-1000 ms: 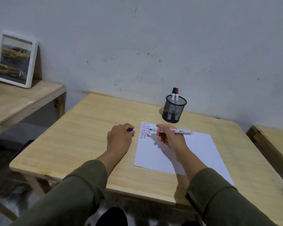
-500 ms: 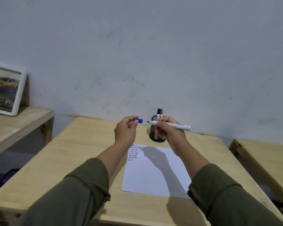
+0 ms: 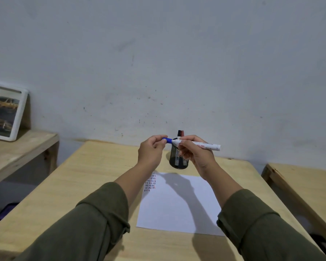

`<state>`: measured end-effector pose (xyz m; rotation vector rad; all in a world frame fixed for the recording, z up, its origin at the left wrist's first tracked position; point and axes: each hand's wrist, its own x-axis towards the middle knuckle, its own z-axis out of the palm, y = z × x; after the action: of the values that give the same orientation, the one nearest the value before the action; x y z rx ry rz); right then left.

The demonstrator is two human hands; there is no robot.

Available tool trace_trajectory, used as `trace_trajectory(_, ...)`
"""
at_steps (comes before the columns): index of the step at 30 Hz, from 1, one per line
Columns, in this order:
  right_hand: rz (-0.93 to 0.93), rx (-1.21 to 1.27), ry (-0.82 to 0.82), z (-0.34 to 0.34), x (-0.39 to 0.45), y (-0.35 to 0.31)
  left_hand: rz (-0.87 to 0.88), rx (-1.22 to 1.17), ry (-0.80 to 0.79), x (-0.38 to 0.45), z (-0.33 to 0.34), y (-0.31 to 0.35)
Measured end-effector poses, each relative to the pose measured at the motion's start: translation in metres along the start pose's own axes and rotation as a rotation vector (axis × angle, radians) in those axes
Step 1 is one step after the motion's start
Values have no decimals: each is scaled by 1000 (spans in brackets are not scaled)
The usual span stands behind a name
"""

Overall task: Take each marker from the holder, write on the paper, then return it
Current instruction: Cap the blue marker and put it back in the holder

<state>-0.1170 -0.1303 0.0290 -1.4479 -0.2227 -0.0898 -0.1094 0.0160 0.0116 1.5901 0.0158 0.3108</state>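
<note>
Dim, soft overhead light; arm shadows on paper (image 3: 179, 202), wide-angle edge warp.

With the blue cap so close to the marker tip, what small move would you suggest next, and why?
Probably push the small blue cap in the left hand fully onto the tip of the white marker held by the right hand. Cap and tip already meet, and the marker must go back in the black mesh holder.

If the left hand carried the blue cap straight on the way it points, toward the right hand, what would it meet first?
The marker tip: the left hand holds the blue cap at the nose of the marker gripped by the right hand, apparently already touching or starting over it. The holder sits behind; depth is unclear.
</note>
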Motion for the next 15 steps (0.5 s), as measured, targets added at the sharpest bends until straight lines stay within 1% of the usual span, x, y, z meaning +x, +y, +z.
trace_trajectory(3, 8, -4, -16, 1, 1, -1, -33, -26, -79, -3, 2, 5)
trace_trajectory(7, 5, -26, -19, -1, 2, -4, -167, -129, -163, -1, -1, 9)
trace_trajectory(11, 0, -70, -44, -2, 1, -8, -218, -167, -179, 4, -5, 13)
trace_trajectory(15, -11, -52, -50, -3, 4, -5, -254, -204, -155, 4, -1, 13)
